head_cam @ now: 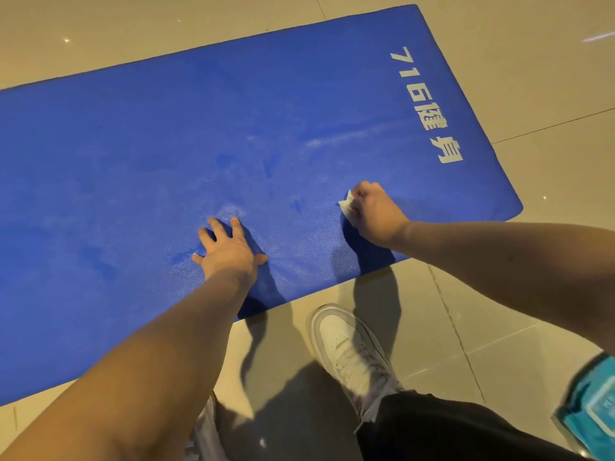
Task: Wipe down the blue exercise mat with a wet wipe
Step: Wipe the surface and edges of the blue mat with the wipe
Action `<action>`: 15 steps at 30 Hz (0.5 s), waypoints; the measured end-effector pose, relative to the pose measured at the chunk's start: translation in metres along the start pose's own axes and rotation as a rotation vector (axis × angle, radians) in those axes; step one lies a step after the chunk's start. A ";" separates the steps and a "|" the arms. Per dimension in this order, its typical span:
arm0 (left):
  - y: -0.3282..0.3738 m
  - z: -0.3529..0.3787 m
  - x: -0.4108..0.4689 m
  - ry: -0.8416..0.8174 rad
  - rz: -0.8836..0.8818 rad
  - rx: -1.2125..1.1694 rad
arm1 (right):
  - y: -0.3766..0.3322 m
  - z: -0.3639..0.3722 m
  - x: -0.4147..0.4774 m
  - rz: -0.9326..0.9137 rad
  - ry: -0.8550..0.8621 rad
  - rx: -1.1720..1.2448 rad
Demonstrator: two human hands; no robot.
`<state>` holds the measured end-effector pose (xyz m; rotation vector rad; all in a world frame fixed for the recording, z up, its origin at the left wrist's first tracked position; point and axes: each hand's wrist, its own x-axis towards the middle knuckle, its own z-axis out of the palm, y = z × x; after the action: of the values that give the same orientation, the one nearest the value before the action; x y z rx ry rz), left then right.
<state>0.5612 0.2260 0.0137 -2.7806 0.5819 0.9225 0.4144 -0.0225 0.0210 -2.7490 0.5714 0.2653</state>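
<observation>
The blue exercise mat point(166, 154) lies flat on the tiled floor, with white printed characters near its right end. My left hand point(229, 247) rests flat on the mat near its front edge, fingers spread. My right hand point(374, 212) grips a crumpled white wet wipe point(346, 204) and presses it onto the mat, to the right of the left hand. Most of the wipe is hidden under the fingers. Faint pale streaks and darker damp patches mark the mat's middle.
A white sneaker point(349, 344) and a dark trouser leg point(449, 427) stand on the beige floor tiles point(499, 294) just in front of the mat. A teal wet-wipe pack point(592, 404) lies at the lower right edge.
</observation>
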 end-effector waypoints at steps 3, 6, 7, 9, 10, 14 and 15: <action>0.000 0.000 0.001 0.011 0.006 0.020 | 0.008 0.002 0.005 0.060 -0.040 0.055; -0.002 -0.004 0.005 0.036 0.008 0.019 | -0.010 0.020 0.005 0.191 0.079 0.140; -0.002 -0.006 0.006 0.035 0.005 0.017 | -0.022 0.029 0.003 0.215 0.106 0.186; -0.001 -0.011 0.007 0.024 -0.005 0.009 | -0.057 0.047 -0.002 0.132 0.083 0.233; 0.000 -0.013 0.007 0.021 -0.009 0.012 | -0.076 0.054 -0.006 0.084 0.035 0.252; 0.000 -0.015 0.006 0.028 -0.022 0.030 | -0.118 0.075 -0.012 -0.100 -0.049 0.298; -0.001 -0.015 0.005 0.029 -0.021 0.032 | -0.118 0.074 -0.011 -0.162 -0.081 0.223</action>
<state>0.5738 0.2209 0.0227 -2.7708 0.5653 0.8626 0.4453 0.1094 -0.0137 -2.5379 0.3320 0.2561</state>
